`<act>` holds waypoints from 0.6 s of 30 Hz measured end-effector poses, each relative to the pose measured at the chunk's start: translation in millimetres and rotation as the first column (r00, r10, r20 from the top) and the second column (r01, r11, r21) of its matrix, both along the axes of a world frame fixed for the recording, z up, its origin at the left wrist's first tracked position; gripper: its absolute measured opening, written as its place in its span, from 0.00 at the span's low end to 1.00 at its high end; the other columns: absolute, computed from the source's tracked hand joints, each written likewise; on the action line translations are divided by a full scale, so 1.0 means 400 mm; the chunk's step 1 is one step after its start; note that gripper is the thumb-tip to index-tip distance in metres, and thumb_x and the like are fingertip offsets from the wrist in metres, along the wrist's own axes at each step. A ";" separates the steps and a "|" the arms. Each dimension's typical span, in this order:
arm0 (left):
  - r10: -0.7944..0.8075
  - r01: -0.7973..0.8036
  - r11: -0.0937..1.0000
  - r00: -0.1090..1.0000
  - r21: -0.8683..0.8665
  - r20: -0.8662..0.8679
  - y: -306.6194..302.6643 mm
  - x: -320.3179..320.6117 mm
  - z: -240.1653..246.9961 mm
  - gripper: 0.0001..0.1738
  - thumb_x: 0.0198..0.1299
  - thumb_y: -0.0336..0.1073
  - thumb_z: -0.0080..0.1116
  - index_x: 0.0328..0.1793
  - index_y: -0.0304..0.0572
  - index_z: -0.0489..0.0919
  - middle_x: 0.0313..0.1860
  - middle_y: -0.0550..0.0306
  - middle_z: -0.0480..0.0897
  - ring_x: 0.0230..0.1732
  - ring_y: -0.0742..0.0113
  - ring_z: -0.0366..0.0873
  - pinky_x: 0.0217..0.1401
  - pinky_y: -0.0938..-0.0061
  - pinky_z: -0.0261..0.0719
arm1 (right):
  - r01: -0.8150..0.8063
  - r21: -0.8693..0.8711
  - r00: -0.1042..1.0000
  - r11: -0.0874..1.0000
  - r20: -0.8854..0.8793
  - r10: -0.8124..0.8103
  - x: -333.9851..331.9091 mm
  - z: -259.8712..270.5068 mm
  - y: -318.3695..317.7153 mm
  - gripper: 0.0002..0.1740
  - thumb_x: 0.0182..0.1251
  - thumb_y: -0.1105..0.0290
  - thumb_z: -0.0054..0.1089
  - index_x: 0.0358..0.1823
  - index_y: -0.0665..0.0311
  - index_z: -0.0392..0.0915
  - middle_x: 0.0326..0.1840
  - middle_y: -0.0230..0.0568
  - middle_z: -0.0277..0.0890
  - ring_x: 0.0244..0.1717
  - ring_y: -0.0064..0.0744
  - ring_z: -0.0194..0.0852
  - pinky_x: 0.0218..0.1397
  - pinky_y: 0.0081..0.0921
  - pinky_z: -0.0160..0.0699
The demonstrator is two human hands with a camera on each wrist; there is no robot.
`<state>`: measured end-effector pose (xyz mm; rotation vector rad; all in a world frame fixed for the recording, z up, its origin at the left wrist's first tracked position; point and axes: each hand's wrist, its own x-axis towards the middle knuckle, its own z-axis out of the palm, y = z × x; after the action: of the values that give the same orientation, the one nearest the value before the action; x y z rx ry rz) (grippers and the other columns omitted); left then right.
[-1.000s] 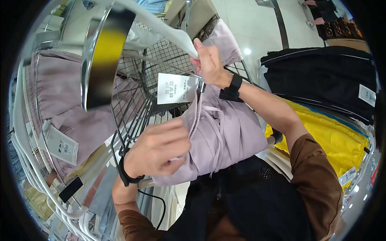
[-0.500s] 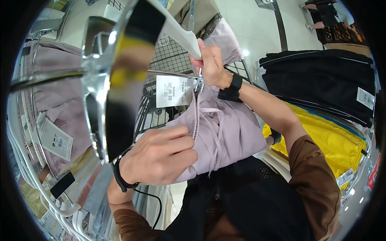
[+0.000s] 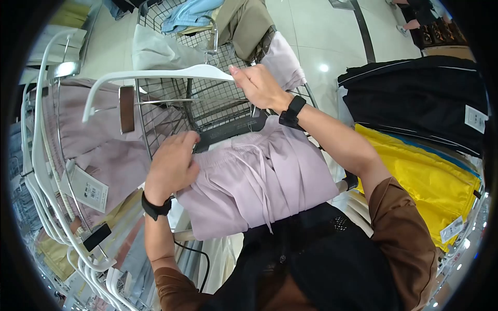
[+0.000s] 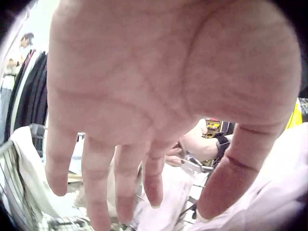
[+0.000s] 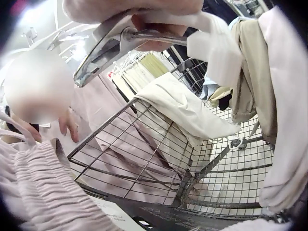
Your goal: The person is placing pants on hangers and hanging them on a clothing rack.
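Note:
My right hand (image 3: pixel 262 88) grips one end of a white clip hanger (image 3: pixel 171 74), held level over the cart. The hanger's left clip (image 3: pixel 127 110) hangs with no cloth in it; its metal rod runs back toward my right hand. Folded pale pink trousers (image 3: pixel 290 171) with a drawstring lie across the cart handle against my body. My left hand (image 3: pixel 174 163) is at the left end of their waistband. In the left wrist view its palm faces the camera, fingers (image 4: pixel 98 178) extended. The right wrist view has the gathered waistband (image 5: pixel 45 187) below the hanger's clip (image 5: pixel 98 62).
A wire cart (image 3: pixel 218 103) stands ahead, with white cloth (image 3: pixel 161 49), khaki trousers (image 3: pixel 244 26) and pale pink cloth (image 3: pixel 284 59) over its rim. White hangers and pink trousers (image 3: pixel 111 150) are on the left. Black trousers (image 3: pixel 410 103) and a yellow garment (image 3: pixel 415 181) lie at right.
My left hand has moved left and forward from the waistband's middle, its fingers straightening. The hanger has swung down and away from my head. The trousers' waistband now lies flatter, its tag out of the head view.

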<state>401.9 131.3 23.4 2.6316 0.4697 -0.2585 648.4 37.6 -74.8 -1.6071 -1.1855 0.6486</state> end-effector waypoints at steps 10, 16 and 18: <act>-0.386 0.194 0.890 0.803 -0.413 -0.454 -0.014 0.268 -0.278 0.33 0.66 0.62 0.47 0.46 0.35 0.81 0.42 0.39 0.83 0.46 0.41 0.80 0.50 0.56 0.76 | 0.102 -0.070 0.990 0.992 0.105 -0.094 0.023 -0.033 0.007 0.38 0.76 0.46 0.39 0.16 0.74 0.70 0.10 0.54 0.62 0.16 0.55 0.63 0.27 0.46 0.62; -0.378 0.100 0.844 0.807 -0.527 -0.454 -0.060 0.276 -0.269 0.36 0.65 0.65 0.49 0.42 0.32 0.82 0.38 0.40 0.84 0.39 0.47 0.82 0.43 0.59 0.77 | 0.095 -0.219 0.995 0.971 -0.010 -0.099 0.042 -0.033 0.007 0.44 0.76 0.40 0.35 0.10 0.71 0.67 0.05 0.45 0.57 0.09 0.38 0.56 0.21 0.40 0.58; -0.335 0.034 0.817 0.840 -0.575 -0.426 -0.062 0.242 -0.296 0.32 0.65 0.61 0.54 0.41 0.31 0.80 0.35 0.42 0.82 0.36 0.51 0.80 0.41 0.63 0.76 | 0.014 -0.284 0.994 0.959 -0.096 -0.043 0.042 -0.036 0.002 0.44 0.76 0.40 0.35 0.09 0.70 0.67 0.05 0.42 0.57 0.09 0.36 0.56 0.20 0.38 0.58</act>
<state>498.9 106.7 -95.0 2.0064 0.2322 -1.0237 665.1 38.4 -89.2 -1.8022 -1.0272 0.9032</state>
